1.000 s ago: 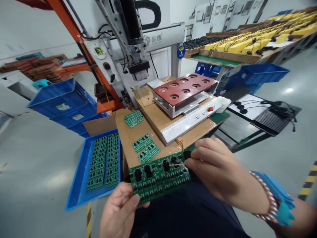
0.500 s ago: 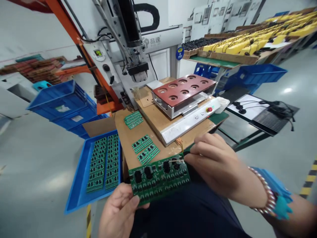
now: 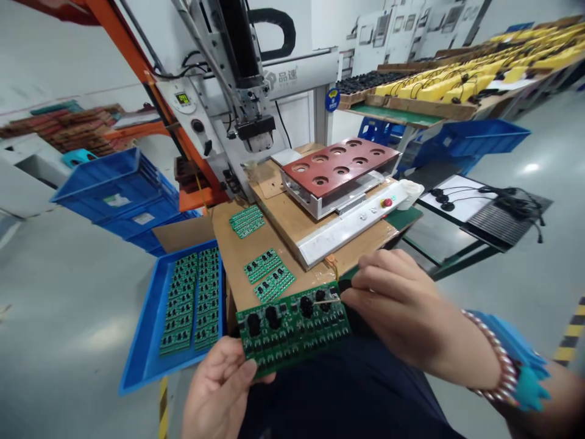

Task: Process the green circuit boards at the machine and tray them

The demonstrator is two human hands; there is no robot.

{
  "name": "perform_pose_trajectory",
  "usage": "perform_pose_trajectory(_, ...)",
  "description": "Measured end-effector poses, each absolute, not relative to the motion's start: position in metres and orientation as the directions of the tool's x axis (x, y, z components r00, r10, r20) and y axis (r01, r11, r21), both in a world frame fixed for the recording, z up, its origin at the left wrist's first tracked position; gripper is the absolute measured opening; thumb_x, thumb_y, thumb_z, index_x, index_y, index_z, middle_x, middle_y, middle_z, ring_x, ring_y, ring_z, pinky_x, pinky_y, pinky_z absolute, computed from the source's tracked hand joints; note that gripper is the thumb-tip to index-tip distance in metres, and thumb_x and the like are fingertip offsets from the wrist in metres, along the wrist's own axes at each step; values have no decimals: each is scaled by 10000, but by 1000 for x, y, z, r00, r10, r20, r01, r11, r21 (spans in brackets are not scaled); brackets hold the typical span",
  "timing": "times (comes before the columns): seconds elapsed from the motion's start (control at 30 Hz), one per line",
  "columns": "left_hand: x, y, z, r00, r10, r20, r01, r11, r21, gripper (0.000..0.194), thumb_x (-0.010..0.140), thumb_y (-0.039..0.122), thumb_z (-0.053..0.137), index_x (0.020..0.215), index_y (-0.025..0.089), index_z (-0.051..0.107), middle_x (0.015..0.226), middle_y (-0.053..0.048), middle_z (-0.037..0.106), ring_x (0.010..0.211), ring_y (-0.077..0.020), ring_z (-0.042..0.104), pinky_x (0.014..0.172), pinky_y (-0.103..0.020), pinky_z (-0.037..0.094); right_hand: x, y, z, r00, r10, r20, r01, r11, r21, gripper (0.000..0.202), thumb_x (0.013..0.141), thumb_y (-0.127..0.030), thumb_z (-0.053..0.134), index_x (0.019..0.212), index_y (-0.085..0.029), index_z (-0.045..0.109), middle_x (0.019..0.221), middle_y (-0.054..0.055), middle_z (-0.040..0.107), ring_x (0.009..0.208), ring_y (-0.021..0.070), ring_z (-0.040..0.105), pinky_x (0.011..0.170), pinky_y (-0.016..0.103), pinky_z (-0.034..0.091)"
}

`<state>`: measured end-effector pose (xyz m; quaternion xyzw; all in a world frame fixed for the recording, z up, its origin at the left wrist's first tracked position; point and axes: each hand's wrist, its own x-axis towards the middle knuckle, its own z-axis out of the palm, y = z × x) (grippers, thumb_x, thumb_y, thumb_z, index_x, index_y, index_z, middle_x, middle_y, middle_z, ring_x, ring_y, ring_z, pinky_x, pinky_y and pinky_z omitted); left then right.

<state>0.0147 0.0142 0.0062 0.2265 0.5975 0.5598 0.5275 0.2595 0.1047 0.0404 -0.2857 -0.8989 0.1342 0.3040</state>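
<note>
Two bare hands appear in the head view. Left hand [image 3: 223, 378]: thumb and fingers clamped on the lower left corner of a green circuit board [image 3: 295, 329], held over the lap before the bench. Right hand [image 3: 393, 305]: fingertips pinched together on a thin stick [image 3: 326, 301] at the board's upper right. Brown bench top [image 3: 231, 256] bears loose boards [image 3: 274, 283] and a red holed plate [image 3: 329, 166] on its fixture. Blue tray [image 3: 141, 366], left, contains rows of boards; stacked blue crates [image 3: 103, 183] stand behind. Left fingers beneath the board are hidden; right forearm is cut off; stick-tip contact cannot be determined.
</note>
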Motion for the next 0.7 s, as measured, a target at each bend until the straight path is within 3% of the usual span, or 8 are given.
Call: perform_pose_trajectory(0.7,18,14,9,-363,845,-394,-340,274,900,230,520,241,822,601,188,613,562,23,611,515,-150,578,472,-236,496,251,108,35,-647,569,508,436,822,-367,188,797,-22,440,838,-127,591,753,48,517,732,156,399,649,330,286)
